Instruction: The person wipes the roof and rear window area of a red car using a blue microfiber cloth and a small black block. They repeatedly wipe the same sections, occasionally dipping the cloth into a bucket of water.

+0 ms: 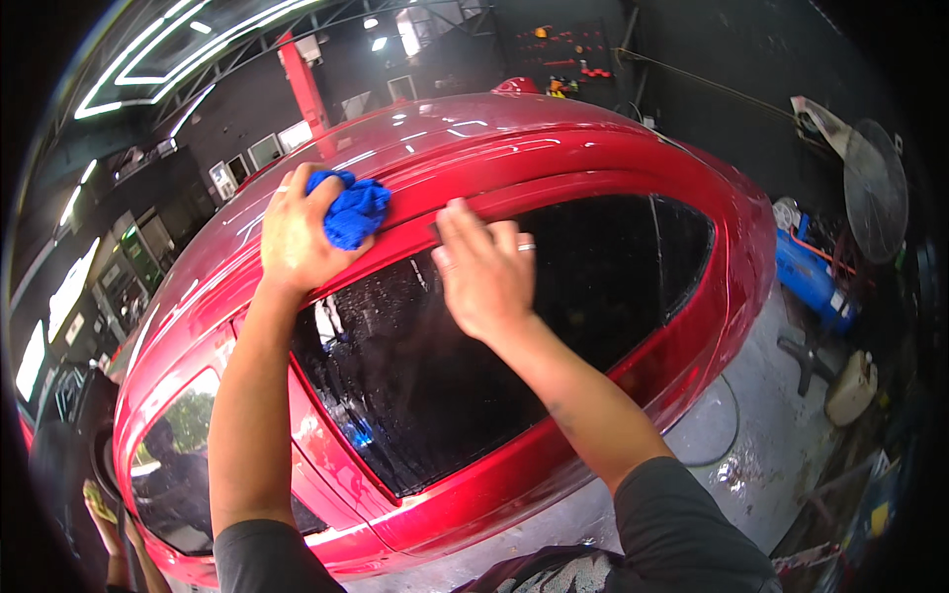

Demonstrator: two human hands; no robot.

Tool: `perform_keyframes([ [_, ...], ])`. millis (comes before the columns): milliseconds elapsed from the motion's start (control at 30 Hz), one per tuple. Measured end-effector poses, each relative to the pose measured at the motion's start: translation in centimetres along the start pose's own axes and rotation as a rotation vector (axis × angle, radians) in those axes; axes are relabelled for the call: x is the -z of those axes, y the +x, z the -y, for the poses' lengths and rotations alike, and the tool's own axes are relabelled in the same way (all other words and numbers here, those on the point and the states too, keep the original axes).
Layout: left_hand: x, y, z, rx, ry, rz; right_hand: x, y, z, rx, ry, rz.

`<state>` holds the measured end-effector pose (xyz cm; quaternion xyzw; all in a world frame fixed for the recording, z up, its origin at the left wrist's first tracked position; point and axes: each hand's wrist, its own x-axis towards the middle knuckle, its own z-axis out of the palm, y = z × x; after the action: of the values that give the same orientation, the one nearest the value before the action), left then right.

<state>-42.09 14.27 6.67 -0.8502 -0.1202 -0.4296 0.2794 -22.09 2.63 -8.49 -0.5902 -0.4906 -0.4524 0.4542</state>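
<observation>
A crumpled blue cloth (356, 211) is in my left hand (297, 232), gripped at the roof edge of a glossy red car (474, 163). My right hand (486, 267) is at the upper rim of the dark rear side window (583, 267), its fingers bent and drawn together against the trim. A small dark patch shows between its thumb and fingertips; whether this is something held or the trim itself is unclear. Wet streaks and drops mark the window glass near its front edge.
At the lower left another person's hand (99, 506) holds a yellowish cloth or sponge beside the car. A blue tank (816, 280), a pale jerrycan (852, 388) and a standing fan (875, 193) are on the right. A hose (734, 425) lies on the wet floor.
</observation>
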Motion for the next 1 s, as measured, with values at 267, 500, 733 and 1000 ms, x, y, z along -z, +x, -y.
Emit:
perform_keyframes([
  [267, 1.1, -0.1, 0.0, 0.021, 0.023, 0.007, 2.9, 0.2, -21.8, -0.478, -0.305, 0.061],
  [500, 0.9, -0.5, 0.4, 0.051, 0.053, 0.019, 1.7, 1.2, -12.4, -0.306, -0.223, 0.093],
  [733, 0.3, -0.9, 0.7, 0.074, 0.028, 0.045, 2.6, 1.5, -6.6, -0.006, -0.146, 0.173],
  [1000, 0.6, -0.7, 0.1, 0.081, 0.059, 0.043, 2.1, 1.6, -9.3, -0.192, -0.146, 0.104],
])
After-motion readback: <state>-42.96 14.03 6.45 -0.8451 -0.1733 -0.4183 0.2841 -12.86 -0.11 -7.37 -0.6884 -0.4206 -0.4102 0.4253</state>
